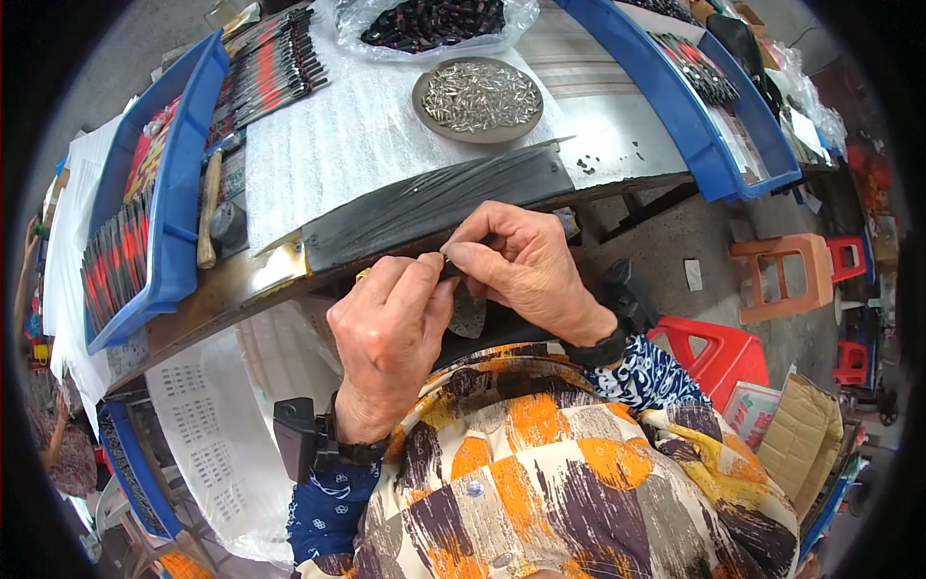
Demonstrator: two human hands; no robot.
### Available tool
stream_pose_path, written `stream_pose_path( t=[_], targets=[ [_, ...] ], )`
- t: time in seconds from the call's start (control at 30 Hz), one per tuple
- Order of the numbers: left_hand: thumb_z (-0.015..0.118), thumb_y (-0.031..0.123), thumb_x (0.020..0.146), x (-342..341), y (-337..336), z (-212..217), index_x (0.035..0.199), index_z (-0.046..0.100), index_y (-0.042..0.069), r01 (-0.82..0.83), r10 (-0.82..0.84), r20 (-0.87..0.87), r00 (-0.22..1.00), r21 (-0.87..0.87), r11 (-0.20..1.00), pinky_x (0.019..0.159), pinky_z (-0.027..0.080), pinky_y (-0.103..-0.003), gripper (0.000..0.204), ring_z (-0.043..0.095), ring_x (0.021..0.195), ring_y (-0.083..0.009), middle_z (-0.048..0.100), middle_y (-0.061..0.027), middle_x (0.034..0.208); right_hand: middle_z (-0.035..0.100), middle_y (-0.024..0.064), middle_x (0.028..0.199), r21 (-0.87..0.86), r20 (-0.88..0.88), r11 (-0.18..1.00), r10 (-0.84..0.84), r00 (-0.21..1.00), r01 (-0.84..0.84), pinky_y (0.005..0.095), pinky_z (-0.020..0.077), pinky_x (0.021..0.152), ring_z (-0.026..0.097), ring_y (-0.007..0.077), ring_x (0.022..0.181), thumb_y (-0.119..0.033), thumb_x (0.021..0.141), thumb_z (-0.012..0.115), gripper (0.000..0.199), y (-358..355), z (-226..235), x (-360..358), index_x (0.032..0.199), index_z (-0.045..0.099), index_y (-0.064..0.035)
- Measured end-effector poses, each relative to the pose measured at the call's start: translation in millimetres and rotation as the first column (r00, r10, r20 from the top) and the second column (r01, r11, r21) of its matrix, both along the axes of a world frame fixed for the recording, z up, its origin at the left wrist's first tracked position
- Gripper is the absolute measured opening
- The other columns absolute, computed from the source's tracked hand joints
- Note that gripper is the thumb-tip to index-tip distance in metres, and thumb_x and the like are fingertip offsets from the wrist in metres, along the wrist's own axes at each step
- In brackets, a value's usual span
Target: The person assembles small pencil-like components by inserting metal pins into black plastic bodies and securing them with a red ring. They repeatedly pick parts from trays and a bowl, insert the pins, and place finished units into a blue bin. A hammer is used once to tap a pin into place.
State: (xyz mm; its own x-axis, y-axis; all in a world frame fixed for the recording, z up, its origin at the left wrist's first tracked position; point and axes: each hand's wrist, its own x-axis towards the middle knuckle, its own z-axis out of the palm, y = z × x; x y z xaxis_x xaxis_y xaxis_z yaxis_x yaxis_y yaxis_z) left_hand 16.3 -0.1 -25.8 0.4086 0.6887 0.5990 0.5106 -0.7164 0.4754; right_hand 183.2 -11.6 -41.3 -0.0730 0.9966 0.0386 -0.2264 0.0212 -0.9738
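My left hand (391,333) and my right hand (526,265) meet fingertip to fingertip just off the table's near edge. Both are closed in a pinch around something small and dark, mostly hidden by the fingers, so its kind cannot be made out. Just beyond them, a black sheet (386,217) covers the edge of the table. Farther back stands a round dish (420,101) heaped with small shiny metal pins (482,94). Behind it lies a clear plastic bag (521,21) of black parts with red marks (434,21).
At left, a blue bin (183,222) holds black-and-red pen-like tools (118,256), with a hammer (208,207) beside it. More such tools (280,72) lie in a row on white foam (289,164). Another blue bin (666,92) stands right. Red stools (723,352) are on the floor.
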Motion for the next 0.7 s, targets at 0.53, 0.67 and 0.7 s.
stream_pose_path(
  t=[0.53,0.67,0.7],
  targets=[
    [0.074,-0.002,0.071,0,-3,5,0.092,0.067,0.001,0.019,-0.013,0.041,0.999,-0.149,0.989,0.059,0.051,-0.035,0.023,0.063,0.066,-0.0289,0.064,-0.0123,0.078,0.057,-0.0008,0.064,-0.012,-0.178,0.982,0.182,0.967,-0.187,0.0163,0.0345,0.039,0.051,0.0025,0.048,-0.016,0.094,0.065,0.015,5,-10,14,0.095,0.065,-0.0012],
    [0.074,-0.002,0.07,0,-3,0,0.093,0.067,0.002,0.002,0.0,0.02,1.0,-0.116,0.993,0.06,0.051,-0.036,0.025,0.063,0.067,-0.029,0.063,-0.0118,0.079,0.06,-0.0004,0.067,0.024,-0.078,0.992,0.125,0.989,-0.123,0.0163,0.0362,0.042,0.05,0.0022,0.05,-0.015,0.093,0.066,0.013,3,-9,10,0.095,0.065,-0.0016],
    [0.074,-0.002,0.07,0,-3,-1,0.093,0.067,0.002,-0.002,0.004,0.015,1.0,-0.106,0.994,0.06,0.052,-0.036,0.025,0.063,0.067,-0.0289,0.063,-0.0117,0.079,0.06,-0.0003,0.068,0.042,-0.043,0.996,0.086,0.995,-0.084,0.0165,0.0368,0.043,0.05,0.0023,0.05,-0.015,0.093,0.066,0.013,2,-9,8,0.095,0.065,-0.002]
  ],
)
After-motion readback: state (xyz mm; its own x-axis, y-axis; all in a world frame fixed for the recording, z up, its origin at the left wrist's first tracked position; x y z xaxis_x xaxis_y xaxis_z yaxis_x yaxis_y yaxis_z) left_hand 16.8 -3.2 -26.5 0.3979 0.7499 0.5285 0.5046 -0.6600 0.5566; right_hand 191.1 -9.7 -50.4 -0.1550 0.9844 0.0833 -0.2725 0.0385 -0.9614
